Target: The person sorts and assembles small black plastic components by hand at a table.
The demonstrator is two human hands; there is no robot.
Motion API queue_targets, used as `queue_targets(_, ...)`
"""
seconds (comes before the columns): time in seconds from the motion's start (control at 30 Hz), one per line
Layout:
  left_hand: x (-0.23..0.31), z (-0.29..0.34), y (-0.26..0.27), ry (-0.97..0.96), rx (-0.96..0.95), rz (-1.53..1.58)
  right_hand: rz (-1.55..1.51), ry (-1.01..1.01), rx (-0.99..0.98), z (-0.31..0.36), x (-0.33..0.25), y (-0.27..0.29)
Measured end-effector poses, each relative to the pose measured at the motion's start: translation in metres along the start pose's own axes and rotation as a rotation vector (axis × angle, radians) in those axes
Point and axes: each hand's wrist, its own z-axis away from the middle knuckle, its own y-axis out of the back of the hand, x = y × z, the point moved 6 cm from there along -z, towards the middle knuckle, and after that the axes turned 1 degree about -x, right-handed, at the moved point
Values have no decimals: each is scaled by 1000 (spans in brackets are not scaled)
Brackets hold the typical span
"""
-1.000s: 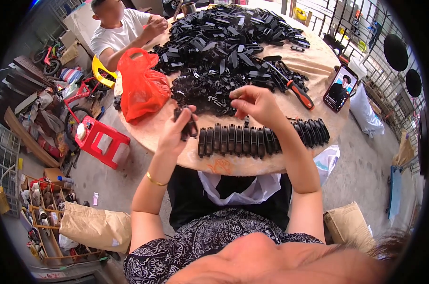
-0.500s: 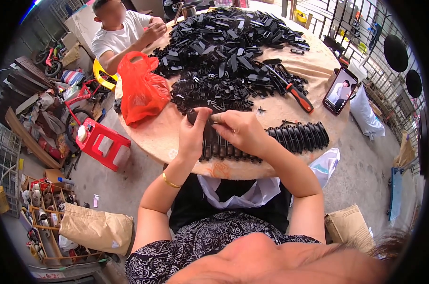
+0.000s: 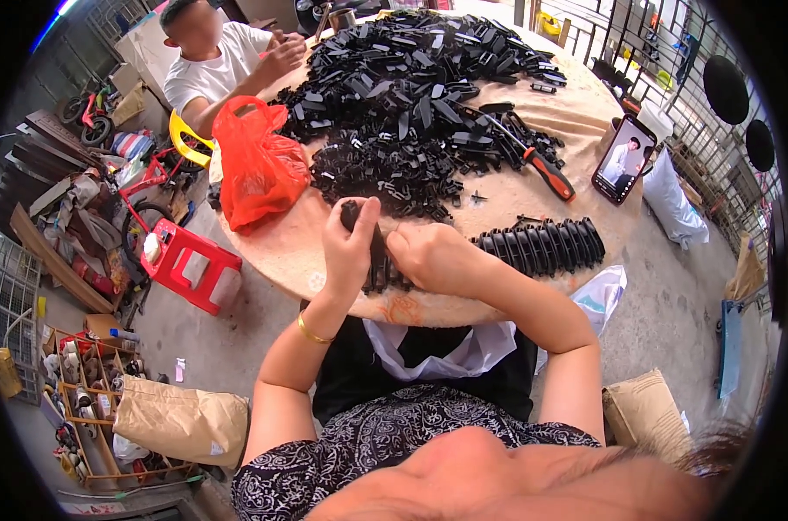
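My left hand (image 3: 349,252) is wrapped round a dark, elongated black plastic piece (image 3: 377,249), its thumb lying along the top. Close beside it, my right hand (image 3: 433,256) is closed, fingertips bent in against the piece; what they pinch, if anything, is hidden. Under and to the right of my hands, a row of matching black plastic pieces (image 3: 546,246) stands side by side along the table's near edge. Just beyond my hands lies a heap of small black parts (image 3: 381,169), merging into a larger pile of flat black pieces (image 3: 403,74).
The round table (image 3: 507,201) has a beige cover. On it are a screwdriver (image 3: 550,178) with an orange-black handle, a propped phone (image 3: 624,163) and a red plastic bag (image 3: 259,178). A co-worker (image 3: 213,74) sits at the far left. A red stool (image 3: 190,269) stands left.
My right hand has drawn down slightly and turned, its fingers more curled. My left hand has shifted a little left, still gripping the black piece. The co-worker's hands have moved slightly.
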Motion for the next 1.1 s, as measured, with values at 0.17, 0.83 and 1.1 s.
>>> queue_targets(0.17,19,1,8,-201,210,-69,-210,-107,86,-8,2,0)
queue_targets(0.83,1,29,27,11,-447,-896,229,-798,-273,34,117,-13)
queue_targets(1.1,-10,13,36,-273,-411,-767,217,-836,-361,36,119,-13)
